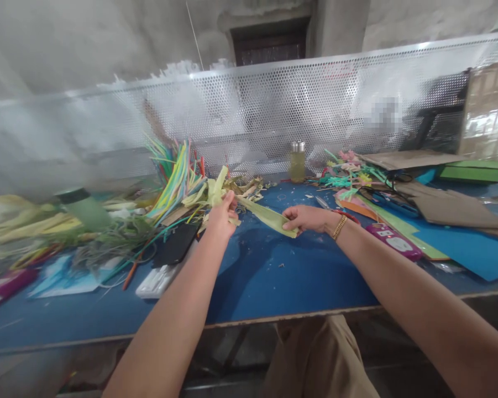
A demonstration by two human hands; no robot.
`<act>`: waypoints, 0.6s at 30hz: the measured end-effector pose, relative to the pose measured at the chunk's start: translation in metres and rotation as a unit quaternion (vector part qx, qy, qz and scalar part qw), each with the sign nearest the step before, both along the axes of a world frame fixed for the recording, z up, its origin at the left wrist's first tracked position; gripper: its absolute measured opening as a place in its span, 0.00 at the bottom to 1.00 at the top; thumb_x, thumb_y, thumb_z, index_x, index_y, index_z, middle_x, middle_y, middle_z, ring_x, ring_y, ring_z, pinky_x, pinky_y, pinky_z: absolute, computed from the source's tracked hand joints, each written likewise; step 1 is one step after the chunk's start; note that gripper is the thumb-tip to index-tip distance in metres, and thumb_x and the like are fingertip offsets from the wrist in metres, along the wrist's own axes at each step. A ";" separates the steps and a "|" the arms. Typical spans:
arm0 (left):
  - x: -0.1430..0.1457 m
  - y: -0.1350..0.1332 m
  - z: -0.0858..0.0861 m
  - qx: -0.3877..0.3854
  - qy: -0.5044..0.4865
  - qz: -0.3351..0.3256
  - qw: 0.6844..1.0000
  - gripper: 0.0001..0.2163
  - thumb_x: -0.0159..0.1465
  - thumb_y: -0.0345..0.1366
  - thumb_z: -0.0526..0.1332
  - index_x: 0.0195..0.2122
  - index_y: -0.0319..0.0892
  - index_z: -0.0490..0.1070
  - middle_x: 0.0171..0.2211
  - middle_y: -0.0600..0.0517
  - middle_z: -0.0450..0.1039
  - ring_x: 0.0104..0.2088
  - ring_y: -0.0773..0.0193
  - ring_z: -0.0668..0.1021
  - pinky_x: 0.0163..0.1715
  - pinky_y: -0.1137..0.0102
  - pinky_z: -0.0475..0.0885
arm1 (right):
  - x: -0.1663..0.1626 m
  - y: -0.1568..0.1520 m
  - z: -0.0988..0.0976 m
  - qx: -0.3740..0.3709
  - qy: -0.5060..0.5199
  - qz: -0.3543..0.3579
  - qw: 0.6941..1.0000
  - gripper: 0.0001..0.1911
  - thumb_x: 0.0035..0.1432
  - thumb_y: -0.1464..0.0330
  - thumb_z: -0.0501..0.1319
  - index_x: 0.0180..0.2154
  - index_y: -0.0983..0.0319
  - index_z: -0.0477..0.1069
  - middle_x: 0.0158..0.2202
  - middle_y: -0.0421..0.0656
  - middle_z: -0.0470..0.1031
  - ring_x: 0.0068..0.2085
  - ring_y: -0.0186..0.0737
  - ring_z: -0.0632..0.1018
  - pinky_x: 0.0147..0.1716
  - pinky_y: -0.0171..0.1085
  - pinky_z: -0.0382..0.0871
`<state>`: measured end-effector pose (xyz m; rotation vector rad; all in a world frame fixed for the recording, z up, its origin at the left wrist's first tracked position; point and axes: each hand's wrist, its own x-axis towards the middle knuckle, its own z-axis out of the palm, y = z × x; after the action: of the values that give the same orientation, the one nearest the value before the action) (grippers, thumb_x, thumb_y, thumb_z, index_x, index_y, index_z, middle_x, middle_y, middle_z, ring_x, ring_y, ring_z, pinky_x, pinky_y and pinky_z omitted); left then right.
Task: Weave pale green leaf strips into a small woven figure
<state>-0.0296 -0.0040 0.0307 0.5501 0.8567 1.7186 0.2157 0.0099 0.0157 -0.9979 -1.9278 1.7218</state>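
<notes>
My left hand point(224, 214) is closed around a bunch of pale yellow-green crepe-like strips point(218, 185), whose loose ends stick up above the fingers. From that bunch one wide strip point(267, 214) stretches to the right, held off the blue table point(269, 276). Its far end is pinched in my right hand point(302, 219), between thumb and fingers. A gold bracelet point(340, 226) is on the right wrist. Behind the left hand lie scraps of the same pale material point(249, 188) and a bundle of coloured stems point(176, 179).
Left are a green bottle point(80, 207), tangled grey-green cord point(116, 240) and a black phone point(176, 243). A glass jar point(297, 162) stands at the back. Right are a magenta device point(393, 241), blue sheets point(464, 249) and cardboard point(451, 204). A perforated metal panel point(273, 110) closes the back.
</notes>
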 end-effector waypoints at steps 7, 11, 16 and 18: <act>0.038 -0.010 -0.018 -0.043 0.052 -0.201 0.977 0.11 0.52 0.31 0.72 0.34 0.38 0.73 0.35 0.47 0.77 0.28 0.71 0.78 0.09 0.87 0.54 | -0.008 -0.002 -0.004 0.020 0.124 -0.076 0.989 0.18 0.45 0.70 0.70 0.40 0.61 0.69 0.30 0.38 0.75 0.29 0.32 0.75 0.29 0.32 0.69; 0.051 -0.017 -0.024 -0.055 0.104 -0.235 0.965 0.16 0.45 0.28 0.75 0.33 0.38 0.74 0.30 0.50 0.75 0.23 0.73 0.75 0.09 0.86 0.53 | -0.015 -0.003 -0.007 0.053 0.096 -0.091 0.990 0.17 0.45 0.65 0.71 0.37 0.62 0.72 0.28 0.37 0.74 0.26 0.28 0.71 0.25 0.29 0.63; 0.050 -0.018 -0.020 -0.044 0.119 -0.200 0.972 0.15 0.43 0.27 0.75 0.31 0.37 0.72 0.25 0.53 0.73 0.19 0.76 0.71 0.10 0.84 0.51 | -0.014 -0.003 0.000 0.154 -0.010 -0.148 0.977 0.16 0.50 0.57 0.67 0.33 0.62 0.71 0.29 0.41 0.75 0.28 0.31 0.73 0.25 0.30 0.64; 0.047 -0.016 -0.019 -0.043 0.104 -0.161 0.981 0.14 0.45 0.27 0.75 0.30 0.38 0.71 0.24 0.54 0.72 0.18 0.76 0.70 0.10 0.84 0.50 | -0.002 -0.003 0.011 0.237 -0.125 -0.202 0.942 0.17 0.56 0.54 0.62 0.33 0.63 0.73 0.32 0.46 0.77 0.32 0.36 0.76 0.27 0.31 0.66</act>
<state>0.0176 -0.0202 0.0119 0.7738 0.9283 1.3392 0.2141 0.0073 0.0263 -1.3415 -1.9708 0.8838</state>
